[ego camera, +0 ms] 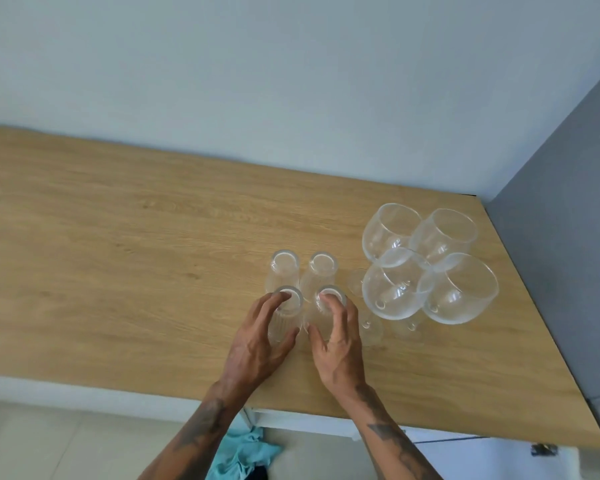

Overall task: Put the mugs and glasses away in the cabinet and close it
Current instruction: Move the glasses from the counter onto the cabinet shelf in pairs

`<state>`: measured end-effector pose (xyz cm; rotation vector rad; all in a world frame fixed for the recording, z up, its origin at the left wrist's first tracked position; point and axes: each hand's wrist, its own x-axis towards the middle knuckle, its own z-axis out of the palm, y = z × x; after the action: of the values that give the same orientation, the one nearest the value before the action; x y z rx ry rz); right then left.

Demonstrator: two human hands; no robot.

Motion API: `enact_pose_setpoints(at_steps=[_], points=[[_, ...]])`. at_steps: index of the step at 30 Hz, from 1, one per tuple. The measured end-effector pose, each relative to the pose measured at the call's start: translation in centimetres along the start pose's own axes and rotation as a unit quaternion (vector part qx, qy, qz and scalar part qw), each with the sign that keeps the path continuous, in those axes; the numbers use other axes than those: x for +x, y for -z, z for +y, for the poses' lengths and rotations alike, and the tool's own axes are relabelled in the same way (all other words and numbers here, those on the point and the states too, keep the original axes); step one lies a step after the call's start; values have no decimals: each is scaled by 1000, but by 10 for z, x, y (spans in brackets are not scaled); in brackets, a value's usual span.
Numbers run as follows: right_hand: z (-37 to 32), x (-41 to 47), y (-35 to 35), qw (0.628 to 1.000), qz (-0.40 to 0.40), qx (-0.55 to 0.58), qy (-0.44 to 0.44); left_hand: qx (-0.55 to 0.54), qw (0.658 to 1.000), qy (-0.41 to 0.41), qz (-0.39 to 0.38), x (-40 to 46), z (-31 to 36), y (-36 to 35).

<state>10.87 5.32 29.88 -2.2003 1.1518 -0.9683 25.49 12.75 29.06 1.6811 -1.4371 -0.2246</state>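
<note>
Several clear ribbed tumblers stand upside down on the wooden countertop [118, 237]. My left hand [257, 341] wraps around the near left tumbler [284, 317]. My right hand [340, 348] wraps around the near right tumbler [326, 313]. Two more tumblers [284, 268] [321, 270] stand just behind them, untouched. To the right, several large round stemmed glasses [395, 285] stand upright in a tight cluster, the nearest one beside my right hand. The cabinet is not in view.
The counter ends at a pale wall behind and a grey panel [561, 271] on the right. Below the front edge I see white unit fronts, a metal hinge [544, 449], and turquoise cloth [243, 455] on the floor.
</note>
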Motion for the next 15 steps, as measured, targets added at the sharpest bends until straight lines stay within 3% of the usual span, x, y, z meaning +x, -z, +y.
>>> enact_pose_setpoints(at_steps=[9,15], points=[[-6,-46,73,991,4,89,96,-4,997,20,76,-66,74,9],[6,-112,130,987,-12,124,99,-32,990,95,104,-137,135,-7]])
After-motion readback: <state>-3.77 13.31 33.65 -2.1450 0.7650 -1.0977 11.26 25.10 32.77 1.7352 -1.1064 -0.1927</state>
